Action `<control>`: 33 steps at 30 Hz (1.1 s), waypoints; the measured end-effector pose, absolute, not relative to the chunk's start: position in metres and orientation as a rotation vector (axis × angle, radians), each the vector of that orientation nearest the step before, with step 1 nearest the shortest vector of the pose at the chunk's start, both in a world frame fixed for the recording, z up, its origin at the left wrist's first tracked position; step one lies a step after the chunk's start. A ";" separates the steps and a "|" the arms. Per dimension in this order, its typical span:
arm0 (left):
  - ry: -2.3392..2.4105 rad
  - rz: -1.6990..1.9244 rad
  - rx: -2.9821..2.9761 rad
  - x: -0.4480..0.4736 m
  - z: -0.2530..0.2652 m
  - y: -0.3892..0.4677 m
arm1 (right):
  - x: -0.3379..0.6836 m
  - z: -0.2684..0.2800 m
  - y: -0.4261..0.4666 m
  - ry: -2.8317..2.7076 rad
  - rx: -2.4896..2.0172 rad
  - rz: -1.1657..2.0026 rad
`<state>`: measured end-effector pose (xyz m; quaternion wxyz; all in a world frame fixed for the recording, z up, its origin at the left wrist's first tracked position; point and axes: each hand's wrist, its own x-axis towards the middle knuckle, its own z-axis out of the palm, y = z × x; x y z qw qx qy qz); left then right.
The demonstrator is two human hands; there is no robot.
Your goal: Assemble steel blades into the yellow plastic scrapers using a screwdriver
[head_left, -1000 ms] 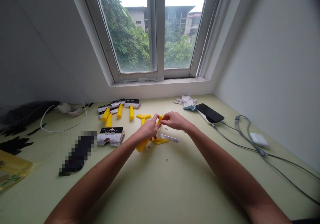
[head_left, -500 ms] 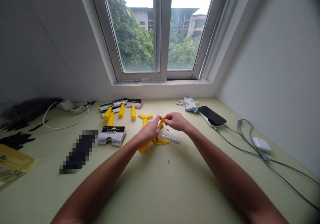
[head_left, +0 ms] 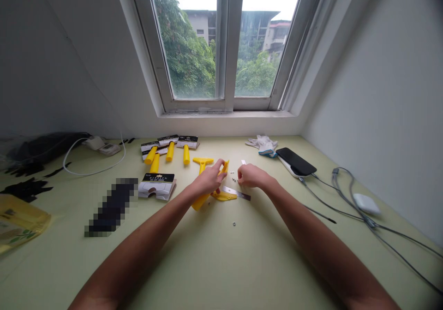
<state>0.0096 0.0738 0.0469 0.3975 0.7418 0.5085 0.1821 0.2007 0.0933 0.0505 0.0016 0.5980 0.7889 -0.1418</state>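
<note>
My left hand [head_left: 209,178] is wrapped round a yellow plastic scraper [head_left: 199,203], its handle slanting out below the palm and its head up by the fingertips. My right hand [head_left: 252,176] is low over the table with its fingers pinched together, touching or close beside several small metal screws or nuts [head_left: 234,180]. Whatever is between those fingertips is too small to make out. Below the hands, a flat metal blade [head_left: 242,194] lies against a yellow plastic head piece [head_left: 224,196]. Behind the left hand is another yellow T-shaped scraper [head_left: 203,161]. One nut [head_left: 234,223] lies nearer to me.
Several yellow-handled scrapers in card sleeves [head_left: 169,151] lie at the back left, with a cardboard package [head_left: 157,186] before them. White gloves [head_left: 262,145], a phone [head_left: 296,161], grey cables [head_left: 346,213] and a white case [head_left: 367,204] are on the right. A yellow bag [head_left: 20,222] lies left.
My right hand has left the scraper's head and moved right and down to the small metal parts. My left hand keeps its hold. The view has shifted slightly.
</note>
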 end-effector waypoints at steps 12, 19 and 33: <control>1.258 0.494 1.878 0.009 0.050 0.072 | 0.203 0.052 0.099 2.604 1.930 -0.427; 1.251 0.549 1.866 0.012 0.054 0.068 | 0.192 0.055 0.092 2.648 1.992 -0.398; 1.189 0.638 1.810 0.016 0.057 0.066 | 0.181 0.054 0.085 2.664 2.098 -0.292</control>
